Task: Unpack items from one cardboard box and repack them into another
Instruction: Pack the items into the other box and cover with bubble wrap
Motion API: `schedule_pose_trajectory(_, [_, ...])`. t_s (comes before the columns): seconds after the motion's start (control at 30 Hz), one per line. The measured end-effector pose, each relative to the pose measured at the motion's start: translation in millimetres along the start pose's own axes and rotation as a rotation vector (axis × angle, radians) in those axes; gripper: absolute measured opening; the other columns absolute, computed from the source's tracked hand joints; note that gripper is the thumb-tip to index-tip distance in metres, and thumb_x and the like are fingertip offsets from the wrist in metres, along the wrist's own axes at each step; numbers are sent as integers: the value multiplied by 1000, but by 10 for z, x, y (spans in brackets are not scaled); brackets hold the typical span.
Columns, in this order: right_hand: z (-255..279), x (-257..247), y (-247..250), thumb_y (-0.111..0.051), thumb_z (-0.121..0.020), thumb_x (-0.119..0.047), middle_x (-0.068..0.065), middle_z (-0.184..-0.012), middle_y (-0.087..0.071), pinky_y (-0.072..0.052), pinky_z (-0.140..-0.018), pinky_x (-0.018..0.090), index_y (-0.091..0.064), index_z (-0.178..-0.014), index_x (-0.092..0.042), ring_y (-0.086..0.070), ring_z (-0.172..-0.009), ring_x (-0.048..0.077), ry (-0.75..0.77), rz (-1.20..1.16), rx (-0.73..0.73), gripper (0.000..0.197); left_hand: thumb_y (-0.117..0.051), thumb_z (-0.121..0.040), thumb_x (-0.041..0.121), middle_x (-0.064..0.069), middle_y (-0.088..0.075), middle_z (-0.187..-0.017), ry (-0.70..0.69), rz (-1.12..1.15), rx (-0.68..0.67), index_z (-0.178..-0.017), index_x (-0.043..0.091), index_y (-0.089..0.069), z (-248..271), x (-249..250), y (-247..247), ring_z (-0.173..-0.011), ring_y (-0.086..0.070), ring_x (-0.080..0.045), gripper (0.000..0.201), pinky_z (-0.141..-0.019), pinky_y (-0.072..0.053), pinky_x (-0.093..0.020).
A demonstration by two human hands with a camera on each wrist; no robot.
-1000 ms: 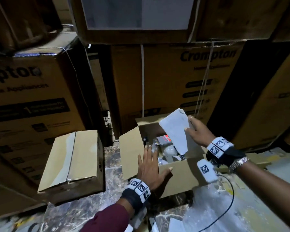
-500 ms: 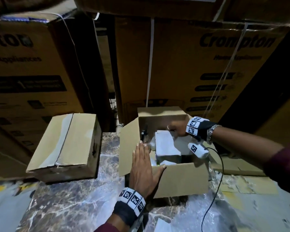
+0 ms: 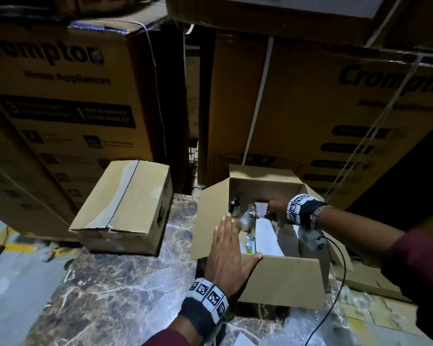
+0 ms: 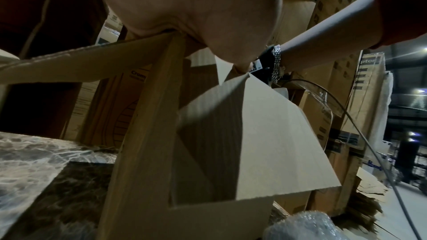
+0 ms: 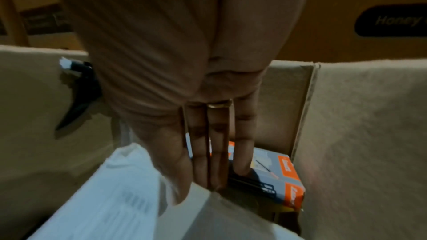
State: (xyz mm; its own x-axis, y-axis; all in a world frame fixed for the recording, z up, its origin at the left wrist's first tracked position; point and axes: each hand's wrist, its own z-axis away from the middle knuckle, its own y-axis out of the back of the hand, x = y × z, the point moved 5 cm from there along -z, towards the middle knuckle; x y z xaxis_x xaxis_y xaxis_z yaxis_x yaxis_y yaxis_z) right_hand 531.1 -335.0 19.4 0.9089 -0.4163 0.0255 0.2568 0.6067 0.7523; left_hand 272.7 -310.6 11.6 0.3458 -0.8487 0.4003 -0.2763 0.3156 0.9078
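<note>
An open cardboard box (image 3: 280,278) stands on the marble top, holding a white packet (image 3: 266,236), a small grey-and-orange carton (image 3: 260,207) and other wrapped items. My left hand (image 3: 225,248) lies flat on its near-left corner, thumb along the front rim; the left wrist view shows the palm (image 4: 184,6) on that corner (image 4: 254,134). My right hand (image 3: 276,208) reaches into the back of the box. In the right wrist view its straight fingers (image 5: 208,152) point down between the white packet (image 5: 110,189) and the grey-and-orange carton (image 5: 277,174), touching the carton. A taped, closed box (image 3: 125,203) sits to the left.
Large printed cartons (image 3: 310,108) are stacked close behind and to the left (image 3: 60,96). A black object (image 3: 235,202) leans on the box's inner left wall. A cable (image 3: 335,283) hangs from my right wrist. Flattened cardboard (image 3: 365,283) lies to the right.
A second ago my right hand held the white packet above the open box. The packet now lies inside and the hand has gone down to the back. My left hand stayed on the corner.
</note>
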Motion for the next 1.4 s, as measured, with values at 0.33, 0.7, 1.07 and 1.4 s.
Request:
schedule_pose_trajectory(0.33, [717, -237, 149, -80, -81, -15, -7, -76, -69, -49, -55, 21, -68, -92, -15, -62, -60, 3, 45, -380, 210, 16, -1, -87, 85, -9, 17, -168, -70, 61, -24, -161, 4, -2, -9, -61, -18, -155, 20, -20, 110, -128, 2, -40])
schedule_pose_trajectory(0.7, [1610, -1085, -92, -75, -88, -21, -5, -96, -74, -57, -81, 28, -73, -102, -18, -70, -89, 9, 159, -773, 514, 14, -56, -100, 41, -5, -7, -169, -137, 235, -68, -161, 22, -8, 568, -477, 305, -154, -14, -23, 80, -125, -18, -38])
schedule_pose_trajectory(1.07, [1859, -2396, -1236, -75, -88, -17, -1, -95, -75, -59, -84, 36, -75, -99, -18, -71, -91, 18, 86, -1226, 653, 11, -57, -100, 39, -4, -19, -165, -16, 313, -182, -160, 19, -17, 1532, -1572, 93, -151, -23, -22, 74, -121, -25, -33])
schedule_pose_trajectory(1.4, [1992, -2934, -2052, -73, -89, -15, -5, -94, -76, -58, -81, 31, -76, -95, -21, -71, -88, 13, -188, -1402, 700, 9, -59, -99, 39, -5, -24, -160, -34, 374, -337, -157, 16, -20, 1732, -1586, -19, -146, -33, -26, 74, -111, -41, -40])
